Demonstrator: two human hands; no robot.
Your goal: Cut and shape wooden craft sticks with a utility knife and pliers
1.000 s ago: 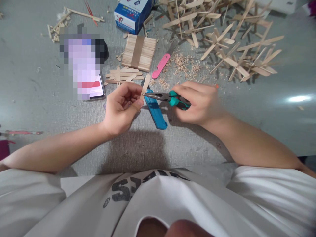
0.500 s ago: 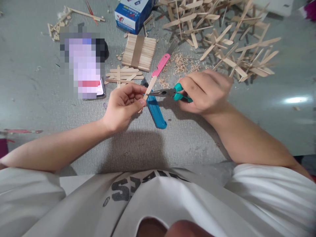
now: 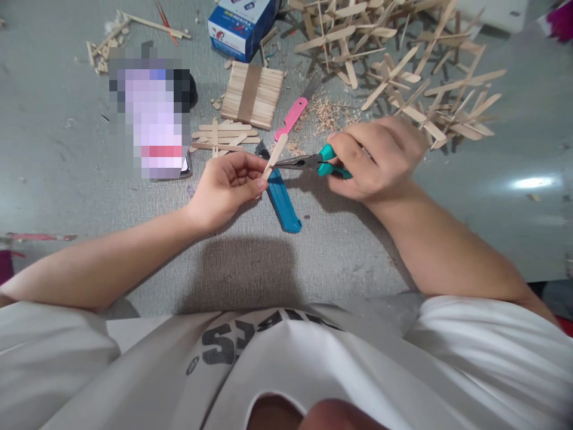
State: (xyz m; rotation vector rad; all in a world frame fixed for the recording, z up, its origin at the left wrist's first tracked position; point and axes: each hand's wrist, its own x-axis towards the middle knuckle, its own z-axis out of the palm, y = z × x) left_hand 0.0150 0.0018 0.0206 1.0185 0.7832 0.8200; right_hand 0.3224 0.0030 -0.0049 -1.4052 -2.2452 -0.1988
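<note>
Pliers with green handles sit grasped in the right hand, their tips meeting the edge of a craft stick, which the left hand pinches by its lower end, over the blue cutter. The step in hand looks like nipping or shaping the stick at that spot, though whether the tips bite into the wood is too small to tell. Another squeeze would seem to call for a firm left pinch close by, so that the thin wood neither twists nor splits. Compared with a second ago, the stick leans further right, and the right hand and pliers have shifted away from the body, while the cutter lies almost unmoved.
</note>
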